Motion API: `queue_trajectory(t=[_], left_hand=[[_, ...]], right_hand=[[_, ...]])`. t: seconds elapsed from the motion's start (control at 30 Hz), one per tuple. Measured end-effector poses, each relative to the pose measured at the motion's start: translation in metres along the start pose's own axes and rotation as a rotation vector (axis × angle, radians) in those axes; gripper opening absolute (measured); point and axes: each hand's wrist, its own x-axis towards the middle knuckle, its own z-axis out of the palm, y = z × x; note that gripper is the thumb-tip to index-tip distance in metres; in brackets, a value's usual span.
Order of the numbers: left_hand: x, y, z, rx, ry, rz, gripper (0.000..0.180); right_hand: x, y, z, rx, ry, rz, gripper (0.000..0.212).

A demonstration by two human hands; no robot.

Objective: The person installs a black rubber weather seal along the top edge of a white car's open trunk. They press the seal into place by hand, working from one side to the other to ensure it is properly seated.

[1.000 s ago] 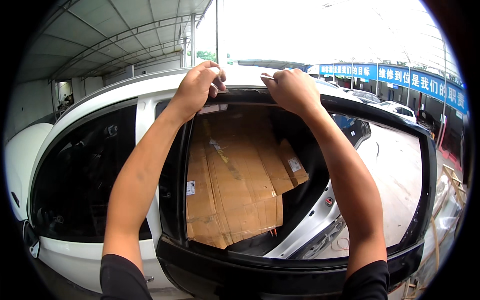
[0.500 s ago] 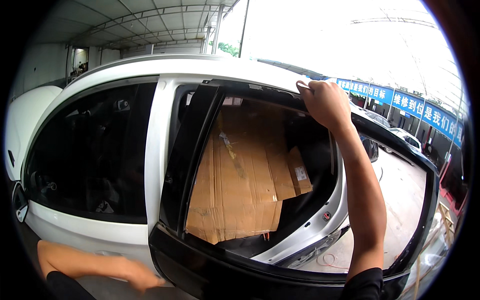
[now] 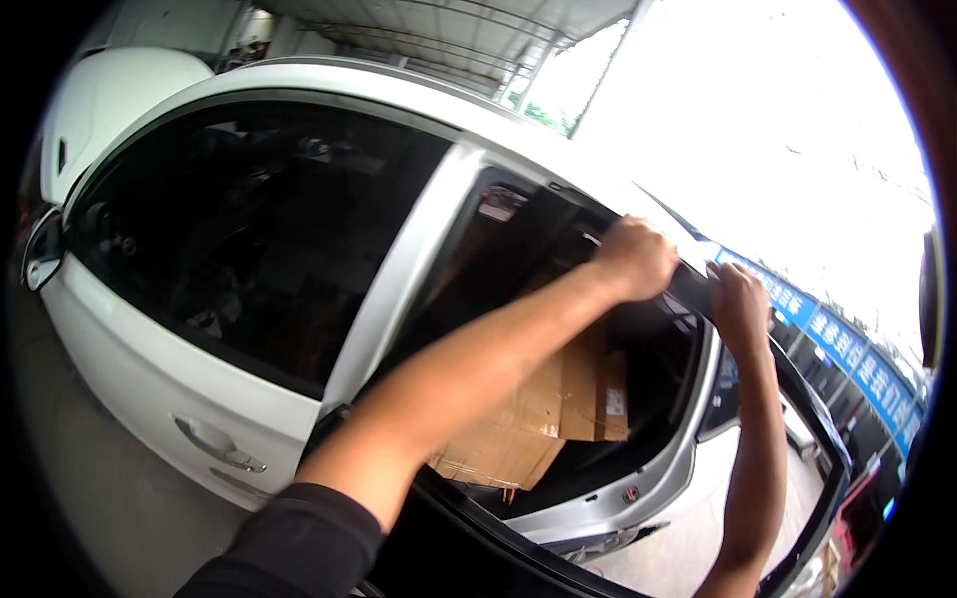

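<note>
A black rear car door [image 3: 439, 548] stands open beside a white car [image 3: 125, 339]. My left hand [image 3: 636, 261] is closed over the top of its window frame [image 3: 690, 289], with my arm reaching across the window opening. Just to the right, my right hand [image 3: 740, 304] also grips the frame's upper edge, fingers curled over it. Through the door I see flattened cardboard [image 3: 523, 429] in the car's rear doorway. Some of the frame is hidden behind my left forearm, and motion blurs the hands slightly.
The front door is shut, its handle [image 3: 214, 446] low at left and a side mirror [image 3: 42, 254] beyond. A white raised hood [image 3: 115, 125] is at far left. A silver sill with a red part [image 3: 630, 493] edges the doorway. A blue banner [image 3: 847, 359] hangs at right.
My left hand has come up from low at the left onto the door's top frame, beside my right hand. The whole view has tilted and shifted.
</note>
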Motion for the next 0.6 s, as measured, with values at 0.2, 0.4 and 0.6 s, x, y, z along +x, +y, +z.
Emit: queue_trajectory(t=[0.2,0.4,0.6], left_hand=[[-0.003,0.001,0.01,-0.07,0.056,-0.034,0.014],[0.0,-0.001,0.003,-0.069,0.035,-0.053,0.013],[-0.004,-0.006,0.003,-0.089,0.018,-0.084,0.018]], right_hand=[[0.027,-0.032,-0.016,0.194,-0.143,-0.094,0.018],[0.045,-0.04,-0.026,0.213,-0.334,-0.1,0.018],[0.062,-0.025,-0.008,0.042,-0.41,-0.206,0.011]])
